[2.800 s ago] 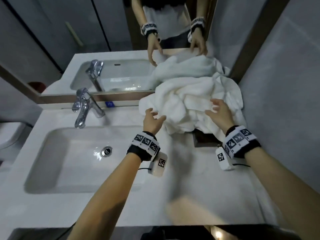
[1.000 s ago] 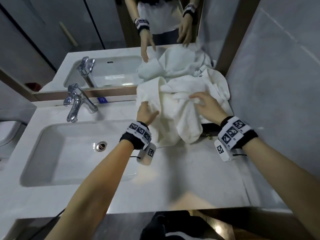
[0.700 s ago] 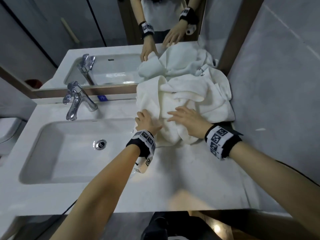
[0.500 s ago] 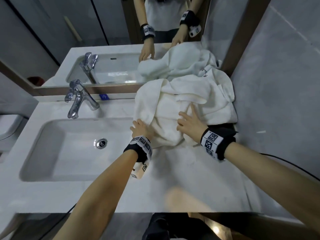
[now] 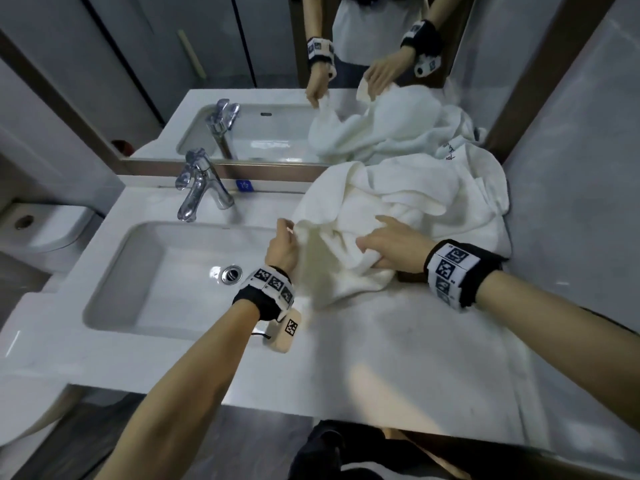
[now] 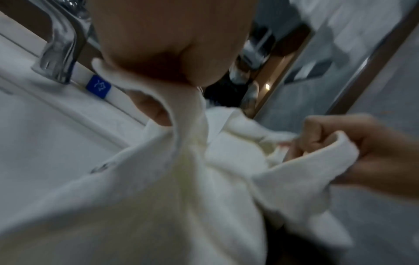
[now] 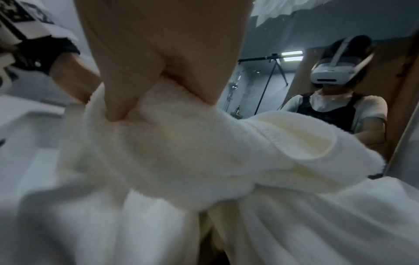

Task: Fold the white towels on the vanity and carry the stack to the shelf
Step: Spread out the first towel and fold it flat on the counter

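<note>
A crumpled heap of white towels (image 5: 408, 202) lies on the white vanity top (image 5: 398, 358), right of the basin and against the mirror. My left hand (image 5: 287, 237) pinches an edge of the front towel (image 6: 181, 170) and lifts it a little above the counter. My right hand (image 5: 388, 244) grips a fold of the same towel (image 7: 181, 143) just to the right, fingers curled into the cloth. The two hands are close together at the near side of the heap.
A white basin (image 5: 166, 271) with a chrome tap (image 5: 197, 188) fills the vanity's left half. The mirror (image 5: 277, 81) stands behind, a grey tiled wall (image 5: 571, 168) at the right. A toilet (image 5: 41, 226) sits at far left. A dark object peeks out under the towels.
My right hand came down from the top of the heap to its near edge and closed on a fold. My left hand took hold of the towel's edge and raised it.
</note>
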Motion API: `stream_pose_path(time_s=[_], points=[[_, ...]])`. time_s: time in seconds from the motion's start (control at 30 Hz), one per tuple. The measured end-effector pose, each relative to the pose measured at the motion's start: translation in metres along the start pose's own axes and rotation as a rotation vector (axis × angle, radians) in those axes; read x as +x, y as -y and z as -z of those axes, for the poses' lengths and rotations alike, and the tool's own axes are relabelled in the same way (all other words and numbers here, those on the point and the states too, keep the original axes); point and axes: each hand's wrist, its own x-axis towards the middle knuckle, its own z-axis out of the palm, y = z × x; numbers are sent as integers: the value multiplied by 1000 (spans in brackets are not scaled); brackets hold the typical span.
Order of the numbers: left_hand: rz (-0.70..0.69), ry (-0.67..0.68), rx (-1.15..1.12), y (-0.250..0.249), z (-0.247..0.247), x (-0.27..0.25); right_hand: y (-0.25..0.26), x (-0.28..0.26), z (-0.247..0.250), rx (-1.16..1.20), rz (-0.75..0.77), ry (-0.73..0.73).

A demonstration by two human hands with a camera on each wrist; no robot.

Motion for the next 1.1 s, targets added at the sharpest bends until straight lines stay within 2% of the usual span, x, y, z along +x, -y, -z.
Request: stream_pose_path(time_s=[0.1, 0.27, 0.33, 0.43, 0.57, 0.73, 0.97, 1.1], points=[[-40, 92, -238, -18, 12, 2, 12, 12, 18, 289, 8, -95], [80, 253, -523, -20, 25, -9, 20, 34, 35, 479, 70, -96], [120, 242, -595, -15, 30, -12, 23, 40, 39, 560, 129, -46], [149, 141, -644, -9, 33, -15, 27, 45, 42, 650, 211, 47], [93, 154, -692, -4, 28, -23, 29, 50, 43, 812, 219, 32], [128, 244, -830, 3, 20, -30, 22, 57, 31, 870, 67, -26], [244, 182, -928, 12, 6, -33, 10, 61, 8, 1020, -181, -58], [257, 175, -847, 11, -6, -39, 10, 63, -5, 1118, -325, -22]])
